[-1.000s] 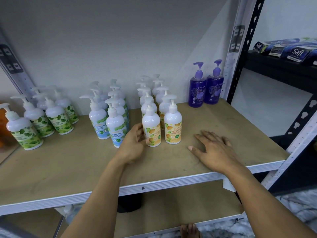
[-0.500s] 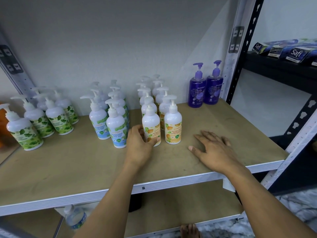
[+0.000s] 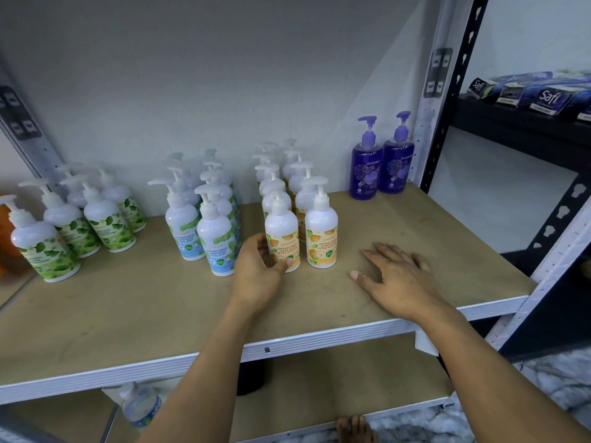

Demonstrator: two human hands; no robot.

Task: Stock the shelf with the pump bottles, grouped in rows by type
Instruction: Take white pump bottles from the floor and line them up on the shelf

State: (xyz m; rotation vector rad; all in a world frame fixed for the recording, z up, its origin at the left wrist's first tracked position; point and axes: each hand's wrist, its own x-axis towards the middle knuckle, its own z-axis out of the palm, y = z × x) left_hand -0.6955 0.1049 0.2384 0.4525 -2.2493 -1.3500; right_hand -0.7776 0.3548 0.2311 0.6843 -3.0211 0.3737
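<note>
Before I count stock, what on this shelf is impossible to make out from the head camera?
- Back orange-label bottles: labels hidden by the front ones.
- Orange bottle: cut off by the left edge.
- Left hand: its fingers disappear behind the front orange-label bottle; grip unclear.
- Lower-shelf bottle: blurred, partly under the shelf edge.

Your left hand (image 3: 256, 276) and right hand (image 3: 396, 279) are bare, with no gloves, rings or watch showing; both forearms are uncovered to the frame's bottom edge, no sleeve in view, and your bare toes (image 3: 355, 428) show below
</note>
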